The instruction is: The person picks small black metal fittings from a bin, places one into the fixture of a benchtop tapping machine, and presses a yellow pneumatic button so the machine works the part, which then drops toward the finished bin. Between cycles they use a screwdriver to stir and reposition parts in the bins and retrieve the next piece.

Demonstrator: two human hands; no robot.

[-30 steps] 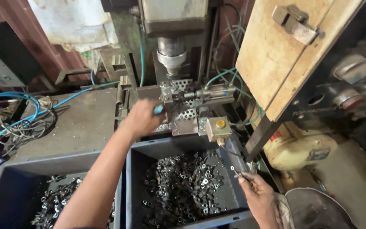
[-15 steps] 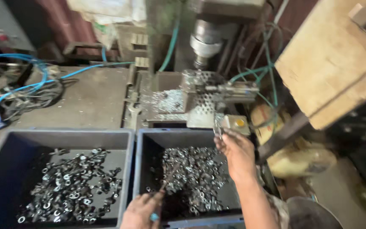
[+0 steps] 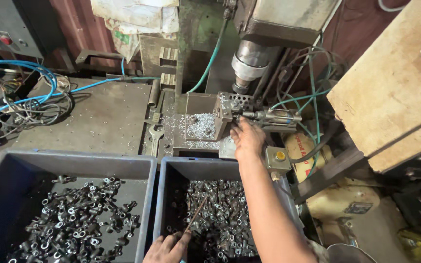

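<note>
A head-worn camera looks down on a workbench in front of a drill press; going from left to right, a tangle of blue hoses and black cables point(image 3: 25, 104) lies at the far left of a steel table point(image 3: 98, 119), and below it sits a dark bin point(image 3: 6, 170) holding loose dark metal fittings point(image 3: 74, 224); an open-ended spanner point(image 3: 154, 136) rests near the table's right edge.

Just right of that bin stands a second bin point(image 3: 171, 195), filled with brighter small metal parts point(image 3: 220, 219). The left hand point(image 3: 169, 248) is at the bottom edge of the view, low over this second bin; half a second ago it was dipping into the same bin, and a second ago it reached up at the fixture; now its fingers pinch a thin rod or hook point(image 3: 196, 214) that points up over the parts; the fingertips press together on the rod's lower end.

Further right, the right hand point(image 3: 247, 139) has travelled up from the bin's far edge to the clamp fixture point(image 3: 230, 109) under the drill spindle point(image 3: 247, 68); its fingers are curled and close together against the fixture, beside a small pneumatic cylinder point(image 3: 274, 117); whether they pinch a part cannot be told, since the hand hides it. Metal chips point(image 3: 200, 126) are strewn on the plate beside it.

Judging by this swap, the hands appear to have traded roles: the right now tends the fixture while the left works the parts in the bin. A yellow push-button box point(image 3: 278, 158) sits by the right forearm; a wooden board point(image 3: 391, 97) leans at far right.
</note>
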